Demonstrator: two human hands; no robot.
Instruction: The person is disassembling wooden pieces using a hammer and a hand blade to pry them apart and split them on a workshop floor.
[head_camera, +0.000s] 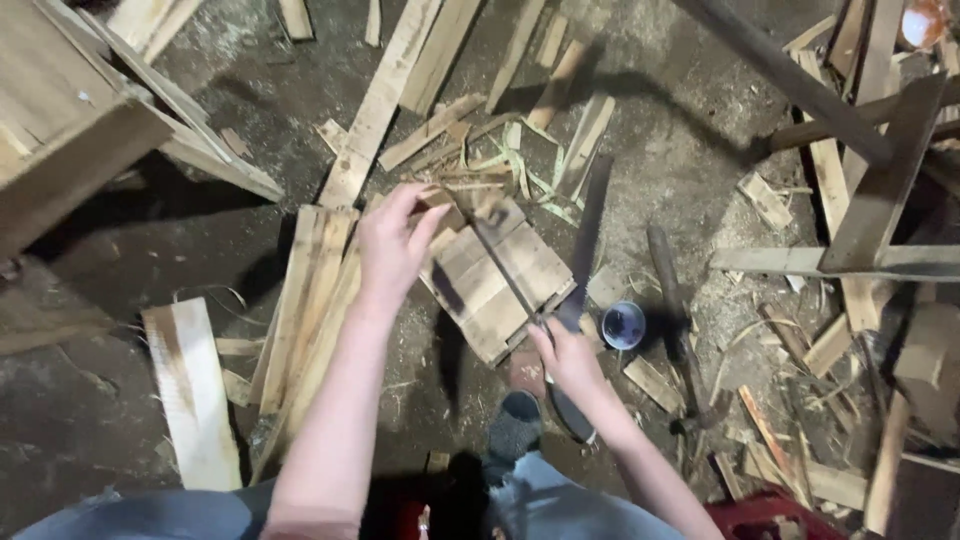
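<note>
slatted wooden panel (497, 278) lies tilted on the dirt floor; a thin metal rod (505, 272) crosses it.

The left hand (392, 245) grips the far corner of a small slatted wooden panel (497, 275) lying on the dirt floor (90, 390). The right hand (565, 355), at the panel's near edge, holds a thin metal tool (505, 270) laid across it. Just right of the panel stand a saw blade (588, 235) and a small round tin (623, 325); loose planks (310, 300) lie left of it.
</note>
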